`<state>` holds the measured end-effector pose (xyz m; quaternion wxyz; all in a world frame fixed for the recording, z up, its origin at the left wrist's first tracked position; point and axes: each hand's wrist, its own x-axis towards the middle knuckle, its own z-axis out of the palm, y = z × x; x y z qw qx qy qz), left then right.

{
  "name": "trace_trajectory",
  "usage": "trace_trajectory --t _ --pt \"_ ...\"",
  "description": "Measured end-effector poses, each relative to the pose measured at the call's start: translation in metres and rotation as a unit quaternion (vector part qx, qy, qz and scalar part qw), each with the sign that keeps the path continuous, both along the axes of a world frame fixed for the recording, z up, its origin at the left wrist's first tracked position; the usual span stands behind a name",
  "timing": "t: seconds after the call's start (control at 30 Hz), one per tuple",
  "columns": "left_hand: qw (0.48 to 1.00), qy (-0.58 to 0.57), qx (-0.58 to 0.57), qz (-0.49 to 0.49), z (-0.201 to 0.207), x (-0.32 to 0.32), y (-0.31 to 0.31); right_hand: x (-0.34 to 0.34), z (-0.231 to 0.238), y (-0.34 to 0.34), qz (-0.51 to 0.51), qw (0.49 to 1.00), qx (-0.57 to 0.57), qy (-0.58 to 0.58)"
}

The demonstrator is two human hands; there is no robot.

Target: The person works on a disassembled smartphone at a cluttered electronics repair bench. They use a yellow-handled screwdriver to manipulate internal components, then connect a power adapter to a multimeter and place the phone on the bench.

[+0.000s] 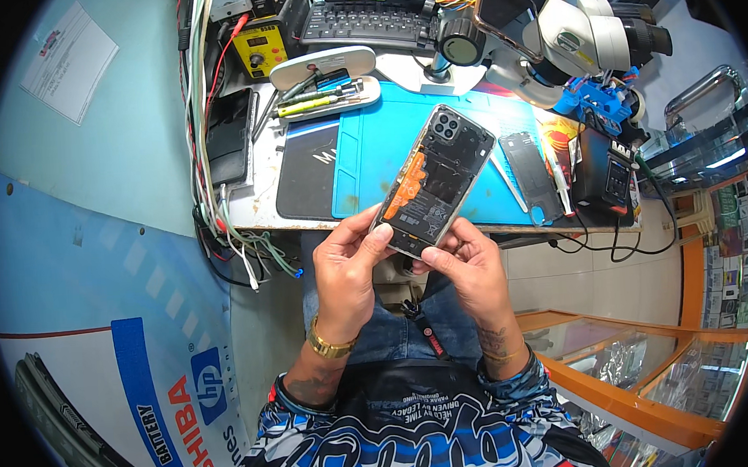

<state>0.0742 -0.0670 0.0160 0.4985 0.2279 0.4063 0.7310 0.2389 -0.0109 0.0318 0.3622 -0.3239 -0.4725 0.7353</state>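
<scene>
A smartphone [436,184] without its back cover is held up in front of me, tilted to the right. Its camera cluster is at the far end, and an orange ribbon part runs along its left side. My left hand [352,264] grips the lower left corner, thumb on the inner face. At the lower right corner my right hand [469,266] pinches the edge, thumb over it; the fingers behind the phone are partly hidden. Right of it, a dark phone back cover [531,177] lies on the blue work mat [370,162].
Behind the mat sit an open case of tools [331,100], a keyboard [367,24] and a microscope [580,41]. A yellow soldering station [259,49] stands at the back left. Cables [201,116] hang down the left side. A black device [603,175] stands at the table's right end.
</scene>
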Motion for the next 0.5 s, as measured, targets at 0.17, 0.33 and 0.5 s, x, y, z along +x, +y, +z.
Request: trace_trajectory --t 0.17,0.33,0.5 --pt "1.000 0.003 0.019 0.004 0.002 0.003 -0.002 0.001 0.000 0.001 -0.007 1.000 -0.008 0.003" --pt "1.000 0.003 0.013 0.004 0.003 0.004 -0.003 0.000 -0.003 0.001 -0.014 1.000 -0.012 0.017" --pt "0.999 0.039 0.028 0.010 0.000 0.006 -0.001 0.003 -0.010 0.002 -0.014 0.999 -0.010 0.049"
